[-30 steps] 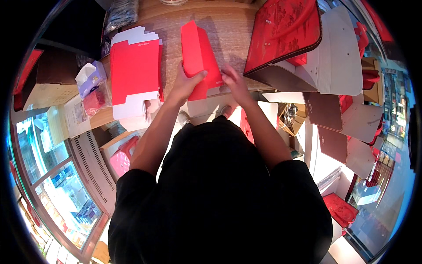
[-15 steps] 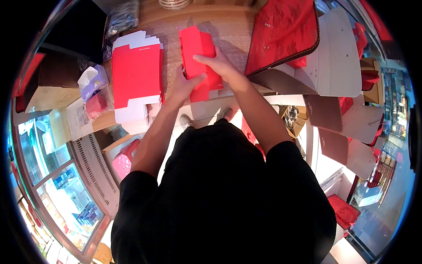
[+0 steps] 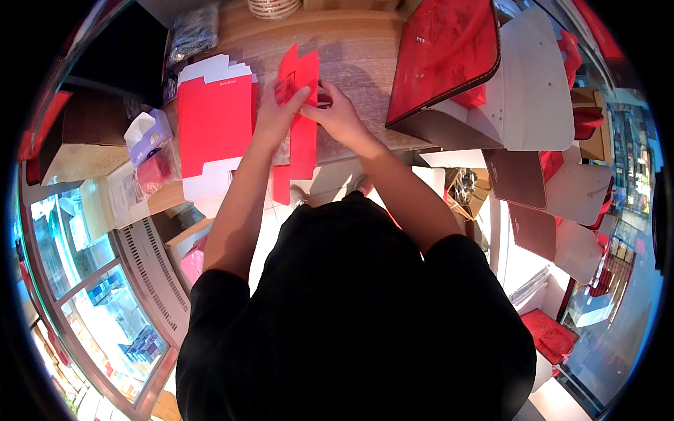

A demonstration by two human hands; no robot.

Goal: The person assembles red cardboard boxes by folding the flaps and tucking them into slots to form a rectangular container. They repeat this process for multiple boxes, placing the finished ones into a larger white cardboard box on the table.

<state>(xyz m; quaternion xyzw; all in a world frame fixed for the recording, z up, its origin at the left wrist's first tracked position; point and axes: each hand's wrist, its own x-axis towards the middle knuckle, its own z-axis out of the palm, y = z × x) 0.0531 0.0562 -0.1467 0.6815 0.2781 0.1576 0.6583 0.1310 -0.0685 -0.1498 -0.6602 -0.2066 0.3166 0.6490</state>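
Between my hands, above the table's front edge, is a red folding carton with its flaps sticking out at both ends. It stands partly opened, and a gap shows along its middle. My left hand grips its left side, thumb across the front. At its right side my right hand has curled fingers and pinches the edge near the middle. Left of my hands lies a stack of flat red cartons with white flaps at its far and near ends.
Right of my hands a large red-lidded case stands on the wooden table. A purple tissue box sits at the left edge, a roll of tape at the back. More brown and white cases are lined up on the right.
The carton has turned from a wide face to a narrow, opened-up shape and shifted slightly left. My right hand has moved from its front face to its right edge.
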